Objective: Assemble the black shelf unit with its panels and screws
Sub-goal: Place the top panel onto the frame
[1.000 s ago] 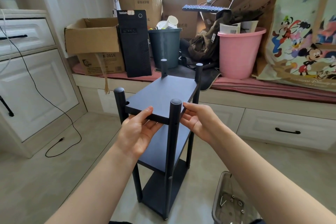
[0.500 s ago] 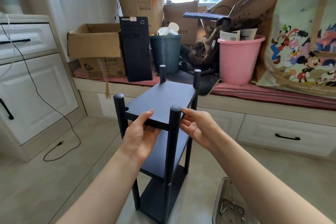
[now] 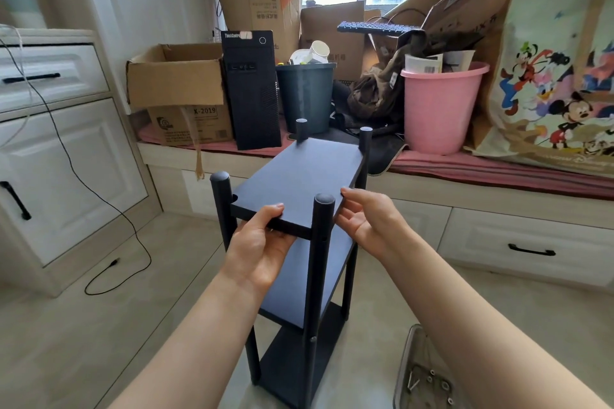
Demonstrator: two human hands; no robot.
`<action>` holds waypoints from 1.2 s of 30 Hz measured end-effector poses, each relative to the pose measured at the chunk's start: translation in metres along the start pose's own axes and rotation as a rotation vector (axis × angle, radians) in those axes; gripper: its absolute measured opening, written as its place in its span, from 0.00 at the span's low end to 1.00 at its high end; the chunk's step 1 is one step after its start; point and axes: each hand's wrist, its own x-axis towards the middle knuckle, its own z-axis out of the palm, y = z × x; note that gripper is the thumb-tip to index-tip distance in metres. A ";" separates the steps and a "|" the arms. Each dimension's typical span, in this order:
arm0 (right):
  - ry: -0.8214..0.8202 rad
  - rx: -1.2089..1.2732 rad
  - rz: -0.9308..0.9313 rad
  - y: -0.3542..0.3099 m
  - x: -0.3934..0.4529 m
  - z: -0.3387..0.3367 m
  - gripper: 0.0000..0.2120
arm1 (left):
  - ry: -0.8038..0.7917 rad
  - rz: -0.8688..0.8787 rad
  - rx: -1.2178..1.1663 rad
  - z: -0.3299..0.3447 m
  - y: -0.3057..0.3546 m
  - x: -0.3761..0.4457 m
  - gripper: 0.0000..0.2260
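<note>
The black shelf unit [image 3: 300,176] stands upright on the floor in front of me, with three panels between four round posts. My left hand [image 3: 260,244] grips the near edge of the top panel, thumb on top and fingers underneath. My right hand [image 3: 367,221] holds the panel's right near corner beside the near right post [image 3: 320,242], thumb on the top edge. The top panel's near left notch sits a little off the near left post [image 3: 221,196]. A clear tray [image 3: 407,372] holding several screws and nuts lies on the floor at the lower right.
A window bench behind the shelf carries a cardboard box [image 3: 176,76], a black computer tower [image 3: 251,90], a dark bin [image 3: 305,96], a pink bucket [image 3: 438,109] and a cartoon bag [image 3: 558,76]. White cabinets [image 3: 63,159] stand at left; a black cable [image 3: 109,272] trails on the floor.
The view has tilted up slightly, so the shelf sits lower in frame. Both hands keep their hold on the top panel; my right thumb has shifted onto its edge.
</note>
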 end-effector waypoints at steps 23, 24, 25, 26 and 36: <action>-0.013 -0.074 -0.066 -0.003 0.010 -0.018 0.10 | -0.188 -0.050 0.100 -0.001 -0.007 -0.006 0.23; -0.002 -0.073 -0.064 -0.005 0.010 -0.020 0.10 | -0.187 -0.046 0.093 -0.001 -0.008 -0.005 0.23; 0.014 -0.062 -0.061 -0.007 0.009 -0.024 0.09 | -0.186 -0.041 0.089 -0.001 -0.011 -0.005 0.22; 0.037 -0.046 -0.057 -0.009 0.008 -0.027 0.09 | -0.187 -0.037 0.089 0.000 -0.013 -0.005 0.22; 0.153 -0.149 -0.017 -0.034 -0.004 -0.087 0.11 | -0.202 0.005 0.046 0.019 -0.043 -0.003 0.23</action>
